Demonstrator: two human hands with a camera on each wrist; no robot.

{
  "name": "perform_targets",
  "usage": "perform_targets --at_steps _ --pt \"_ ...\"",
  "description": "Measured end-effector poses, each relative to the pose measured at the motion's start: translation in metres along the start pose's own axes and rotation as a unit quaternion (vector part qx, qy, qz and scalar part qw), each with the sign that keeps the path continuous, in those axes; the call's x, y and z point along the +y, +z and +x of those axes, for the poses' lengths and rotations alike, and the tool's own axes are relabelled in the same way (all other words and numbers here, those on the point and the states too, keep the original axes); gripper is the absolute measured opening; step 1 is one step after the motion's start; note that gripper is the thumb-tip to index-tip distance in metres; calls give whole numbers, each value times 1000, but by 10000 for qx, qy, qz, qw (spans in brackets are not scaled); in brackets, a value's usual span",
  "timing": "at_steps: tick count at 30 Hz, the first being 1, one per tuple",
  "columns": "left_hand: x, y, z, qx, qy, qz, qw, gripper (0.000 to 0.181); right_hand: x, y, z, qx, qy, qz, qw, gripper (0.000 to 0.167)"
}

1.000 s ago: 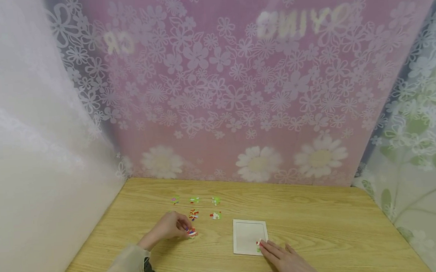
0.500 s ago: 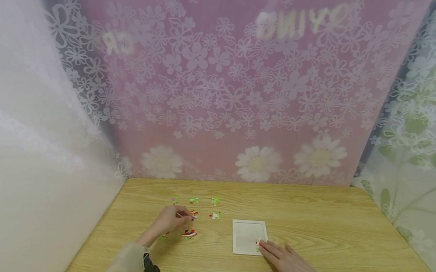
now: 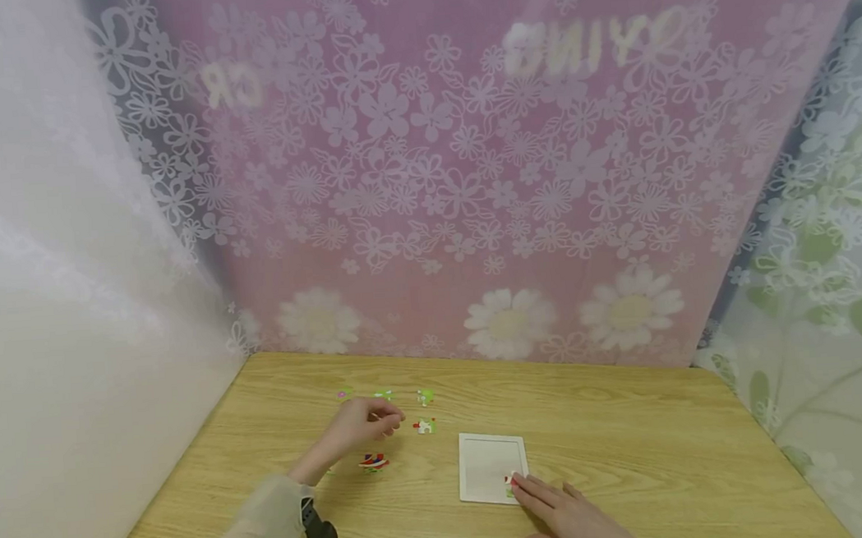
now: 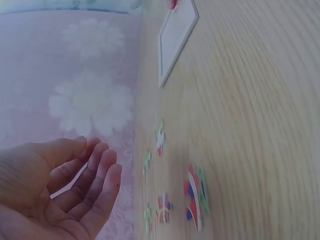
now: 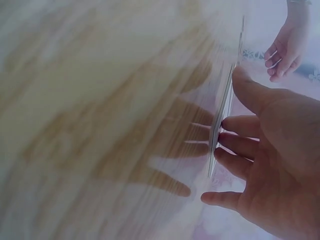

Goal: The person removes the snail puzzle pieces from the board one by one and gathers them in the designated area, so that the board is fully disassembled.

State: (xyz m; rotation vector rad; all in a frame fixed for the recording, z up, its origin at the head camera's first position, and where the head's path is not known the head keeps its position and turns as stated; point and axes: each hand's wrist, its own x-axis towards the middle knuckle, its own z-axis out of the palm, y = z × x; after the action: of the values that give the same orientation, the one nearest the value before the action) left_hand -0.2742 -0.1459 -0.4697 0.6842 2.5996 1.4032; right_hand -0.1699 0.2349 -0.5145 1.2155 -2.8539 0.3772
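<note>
My left hand (image 3: pixel 366 425) hovers over the left group of jigsaw pieces, its fingers loosely bent with thumb and fingertips near each other. The left wrist view shows nothing held in that hand (image 4: pixel 75 185). Beneath it, partly hidden in the head view, lies a red, blue and yellow piece (image 4: pixel 164 209). Closer to me is a piece striped red, white and blue (image 3: pixel 374 462). My right hand (image 3: pixel 572 515) lies with extended fingers at the near right corner of a white puzzle tray (image 3: pixel 482 497), fingertips touching a red, white and green piece (image 3: pixel 512 484) inside it.
To the right of my left hand lies a white, green and red piece (image 3: pixel 424 426). Behind are a green-white piece (image 3: pixel 425 397), another green one (image 3: pixel 384 395) and a pink-green one (image 3: pixel 344 394). A floral curtain (image 3: pixel 425 179) stands behind the wooden table (image 3: pixel 633 429).
My left hand has moved away from the striped piece, back and rightward over the middle piece. The striped piece now lies uncovered on the table. My right hand stays on the tray.
</note>
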Motion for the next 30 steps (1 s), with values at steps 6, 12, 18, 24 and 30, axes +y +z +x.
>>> perform_targets --at_steps 6,12,18,24,30 --pt "12 15 9 -121 41 -123 9998 22 -1 -5 -1 -103 -11 228 9997 69" --pt "20 35 24 -346 173 -229 9990 22 -2 -8 -2 -318 218 381 9985 71" --pt "30 56 35 -550 232 -389 9975 21 -1 -7 -5 -277 228 259 9990 71" --pt "41 79 43 -708 132 -483 9962 18 -3 -10 -10 -308 521 184 9980 74" --pt "47 104 49 -918 172 -472 9945 19 1 -10 -15 -395 682 8 9969 72"
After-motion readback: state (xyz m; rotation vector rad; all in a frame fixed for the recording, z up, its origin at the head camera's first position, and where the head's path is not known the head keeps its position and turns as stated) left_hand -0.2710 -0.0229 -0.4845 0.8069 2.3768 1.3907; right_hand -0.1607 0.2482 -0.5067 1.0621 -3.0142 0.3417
